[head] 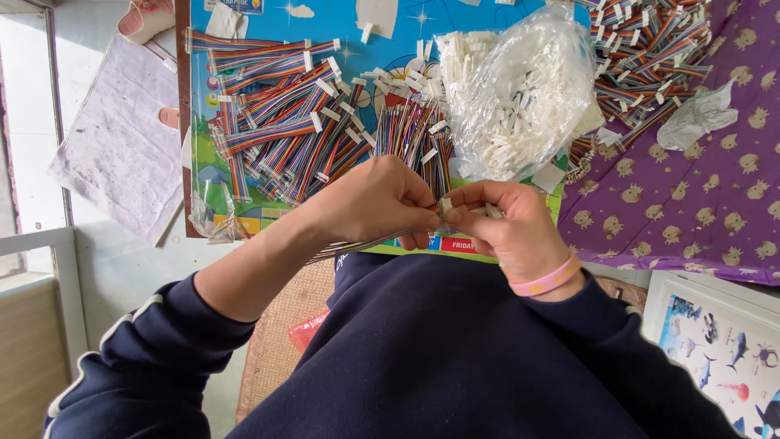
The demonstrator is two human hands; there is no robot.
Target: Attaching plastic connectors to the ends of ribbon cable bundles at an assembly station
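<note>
My left hand (375, 202) and my right hand (505, 221) meet in front of my chest, fingertips pinched together on a rainbow ribbon cable (366, 242) that trails to the left under my left wrist. A small white plastic connector (445, 205) shows between the fingertips, and my right hand also holds a few white connectors (492, 211). A pink band circles my right wrist. Just beyond my hands lies a heap of rainbow ribbon cables (284, 122) with white connector ends on a colourful cartoon board (390, 49).
A clear plastic bag of white connectors (524, 97) sits on the board's right side. More ribbon cables (650, 57) and a crumpled plastic bag (697, 118) lie on a purple patterned cloth (691, 203). A sea-animal picture board (723, 349) is lower right; a grey mat (122, 138) lies left.
</note>
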